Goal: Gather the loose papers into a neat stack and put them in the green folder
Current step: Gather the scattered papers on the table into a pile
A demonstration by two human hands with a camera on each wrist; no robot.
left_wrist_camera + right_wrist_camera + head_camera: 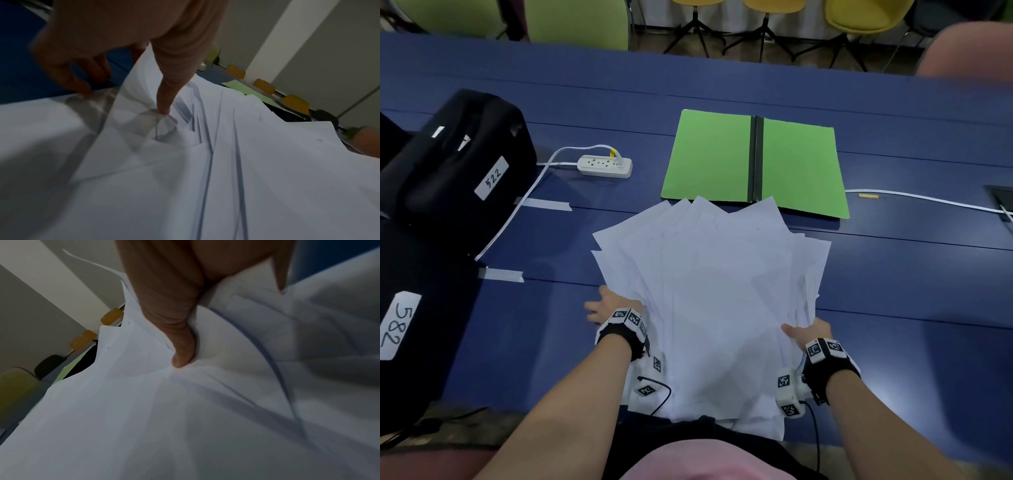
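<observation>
Your left hand [608, 304] sits at the left edge of the fanned pile of loose white paper sheets [709, 301], thumb pressed down on top of the sheets and fingers curled at their edge against the blue table [893, 274], so it pinches that side of the pile. Your right hand [808, 330] grips the right edge, thumb lying across the top sheets and the other fingers tucked underneath; the paper creases around the thumb in the right wrist view. The sheets are splayed, corners pointing different ways, and their near end hangs over the table edge toward your lap. The far corners overlap the near edge of the green cardboard folder [712, 154], which lies open and flat on the table just beyond the pile, its black spine running down the middle. To the left stand two black cases with handwritten white labels [462, 161], and a white power strip [605, 165] lies between them and the folder.
</observation>
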